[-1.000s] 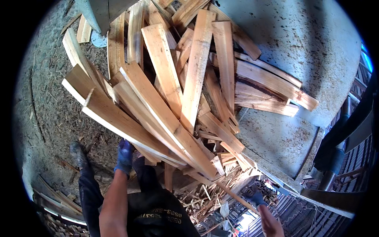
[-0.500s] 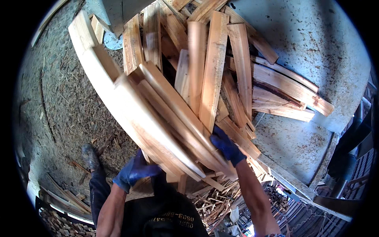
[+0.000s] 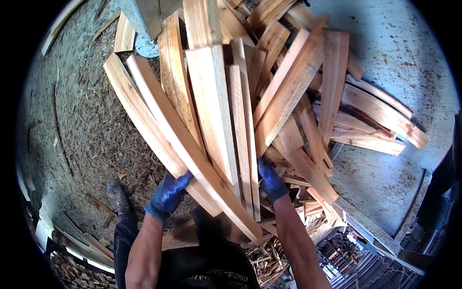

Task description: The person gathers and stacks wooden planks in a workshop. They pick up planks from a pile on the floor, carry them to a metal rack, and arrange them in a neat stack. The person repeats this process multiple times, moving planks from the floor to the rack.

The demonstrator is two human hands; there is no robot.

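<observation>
In front of me a fanned bundle of sawn wooden boards (image 3: 215,111) lies between my hands, near ends toward my body. My left hand (image 3: 168,195), in a blue glove, is closed on its left side, thumb over the outer board (image 3: 149,118); the fingers underneath are hidden. My right hand (image 3: 272,180), also gloved, grips the bundle's right edge, its fingertips mostly covered by wood. A longer board (image 3: 192,149) lies slantwise across the near ends of the others. Behind and right of the bundle, more loose boards (image 3: 291,89) are heaped crosswise.
A pale, dirt-specked metal surface (image 3: 370,178) with a raised edge lies to the right. Ground covered in wood debris (image 3: 101,130) spreads out at left. A metal post (image 3: 139,19) stands at the far side. Split scraps (image 3: 269,250) are piled near my body.
The bundle has swung from leaning far left to a more upright line, and its boards have fanned apart. My left hand has shifted slightly right and up. The background has slid right in view.
</observation>
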